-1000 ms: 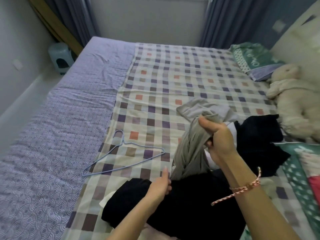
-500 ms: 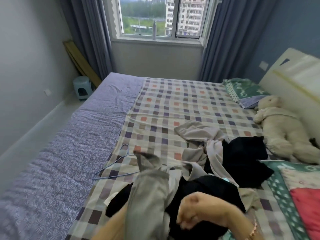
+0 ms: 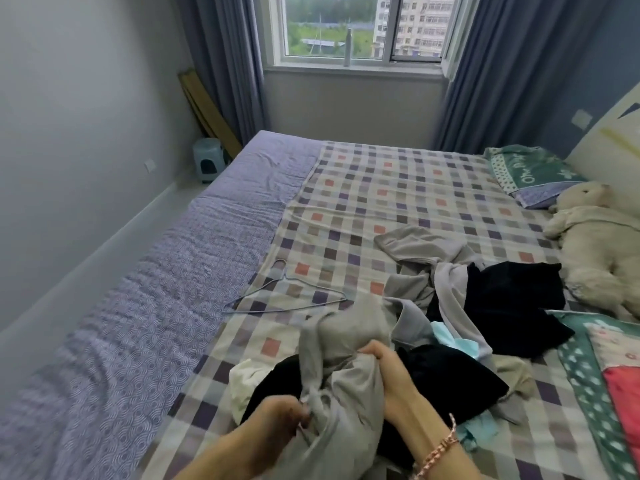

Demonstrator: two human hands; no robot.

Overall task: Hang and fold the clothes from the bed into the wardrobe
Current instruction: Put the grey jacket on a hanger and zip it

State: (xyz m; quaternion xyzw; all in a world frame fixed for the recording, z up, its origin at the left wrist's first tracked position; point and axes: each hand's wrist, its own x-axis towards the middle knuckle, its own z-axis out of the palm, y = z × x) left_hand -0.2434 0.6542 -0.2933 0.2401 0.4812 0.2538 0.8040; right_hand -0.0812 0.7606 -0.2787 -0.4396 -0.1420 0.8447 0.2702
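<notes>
A soft grey garment point(image 3: 343, 344) is bunched above the near end of the bed point(image 3: 381, 188), with its matte knit falling in loose, rounded folds. The right hand point(image 3: 388, 368) has its grip closed tightly round a thick gather of this cloth, the fingers curled over the top of the bunch. A braided pink-and-white bracelet point(image 3: 440, 448) circles that wrist. The left hand point(image 3: 277, 415), lower and blurred, pinches the garment's edge, its grip closed on a thin fold.

Under the grey cloth lies a crumpled heap: a dark black garment point(image 3: 446, 375), a cream cloth point(image 3: 246, 375) at the left edge and scraps of pale turquoise fabric point(image 3: 450, 336). Further right, a second grey garment point(image 3: 415, 247) sprawls in flat creases beside another black piece point(image 3: 512, 299).

A thin, triangular blue wire hanger point(image 3: 286, 278) lies flat on the checked sheet, just left of the heap. The left side of the bed has a purple sheet point(image 3: 173, 289) printed with fine swirls. A fluffy cream plush toy point(image 3: 595, 244) lies by the headboard, near a green patterned pillow point(image 3: 530, 171).
</notes>
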